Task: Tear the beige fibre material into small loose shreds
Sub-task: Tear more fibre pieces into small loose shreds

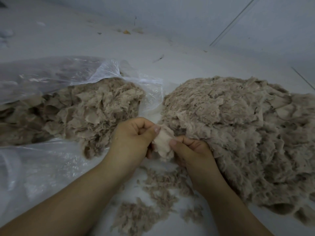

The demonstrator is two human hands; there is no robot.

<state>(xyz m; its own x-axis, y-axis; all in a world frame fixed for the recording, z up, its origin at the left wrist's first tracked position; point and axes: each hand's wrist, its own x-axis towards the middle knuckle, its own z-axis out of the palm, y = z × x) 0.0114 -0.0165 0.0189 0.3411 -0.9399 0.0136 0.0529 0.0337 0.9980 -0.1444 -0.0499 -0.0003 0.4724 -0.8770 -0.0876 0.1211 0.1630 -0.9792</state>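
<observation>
A small pale beige fibre piece (163, 145) sits between my two hands at the centre of the view. My left hand (134, 137) pinches its upper left edge between thumb and curled fingers. My right hand (192, 151) grips its right side, thumb on top. A large heap of beige fibre (242, 133) lies on the floor to the right, touching my right hand. Another mass of fibre (85, 109) fills the mouth of a clear plastic bag (51, 77) on the left. Small loose shreds (153, 198) are scattered on the floor below my hands.
The pale floor (119, 40) stretches away ahead with a few bits of debris (127, 32) far off. A wall with thin lines rises at the top right. Bag plastic spreads over the floor at the lower left (42, 167).
</observation>
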